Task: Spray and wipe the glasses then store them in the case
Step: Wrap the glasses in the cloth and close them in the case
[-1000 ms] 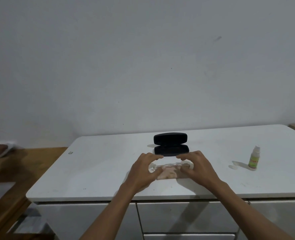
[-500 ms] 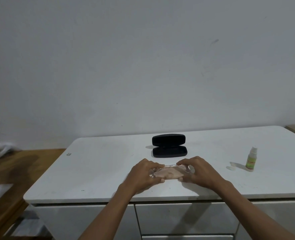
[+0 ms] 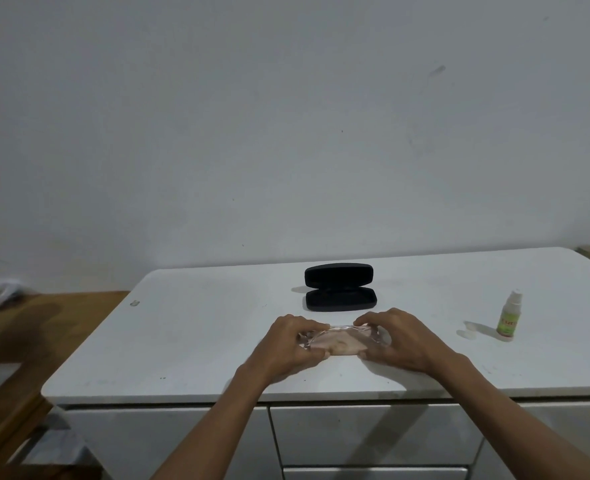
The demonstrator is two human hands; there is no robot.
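Between our two hands, left (image 3: 288, 344) and right (image 3: 399, 341), the clear glasses (image 3: 342, 339) sit pinched at each end, low over the white surface (image 3: 200, 341). Beyond lies the open black case (image 3: 340, 287); right stands a green-labelled spray bottle (image 3: 508, 320), its writing unreadable.

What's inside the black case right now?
The case lies open on the countertop, its dark lining showing nothing inside, though the near wall hides part of the floor. The glasses are outside, held by both hands.
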